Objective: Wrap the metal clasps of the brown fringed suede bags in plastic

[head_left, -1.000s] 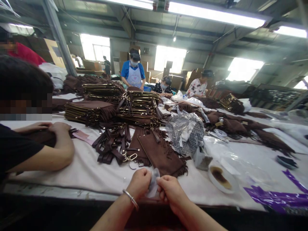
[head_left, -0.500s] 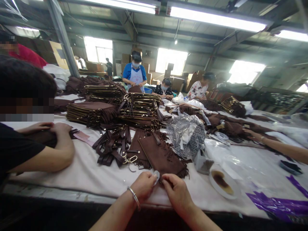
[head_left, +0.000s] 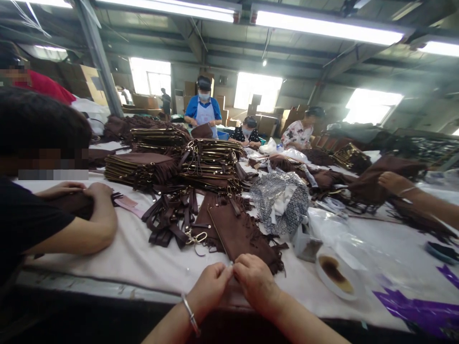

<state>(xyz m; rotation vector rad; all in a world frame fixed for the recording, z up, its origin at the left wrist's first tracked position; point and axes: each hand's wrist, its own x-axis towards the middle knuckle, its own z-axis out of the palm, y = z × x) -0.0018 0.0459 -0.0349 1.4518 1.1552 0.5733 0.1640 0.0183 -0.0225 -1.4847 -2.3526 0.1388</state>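
A dark brown fringed bag (head_left: 244, 229) with a gold-toned edge along its left side lies flat on the white-covered table. My left hand (head_left: 211, 285) is closed in a pinch at its near corner, a tiny whitish scrap (head_left: 231, 263) showing at the fingertips. Against it, my right hand (head_left: 256, 282) is curled shut over the same corner, its fingertips mostly hidden. Beside the bag on the left are brown straps (head_left: 170, 217) and a gold-coloured clasp (head_left: 196, 236). More brown fringed material lies under the bag.
Stacks of brown bags (head_left: 211, 160) stand behind. To the right are a crumpled speckled bag (head_left: 281, 203), a small box (head_left: 306, 243), a white dish with dark liquid (head_left: 337, 274) and purple plastic (head_left: 412, 308). A co-worker's arm (head_left: 82, 224) rests at left; another hand (head_left: 396, 184) reaches in at right.
My hands have come together at the bag's corner; the right has curled over it, and the clear scrap in my left is now mostly covered. At right, a co-worker has lifted a brown bag.
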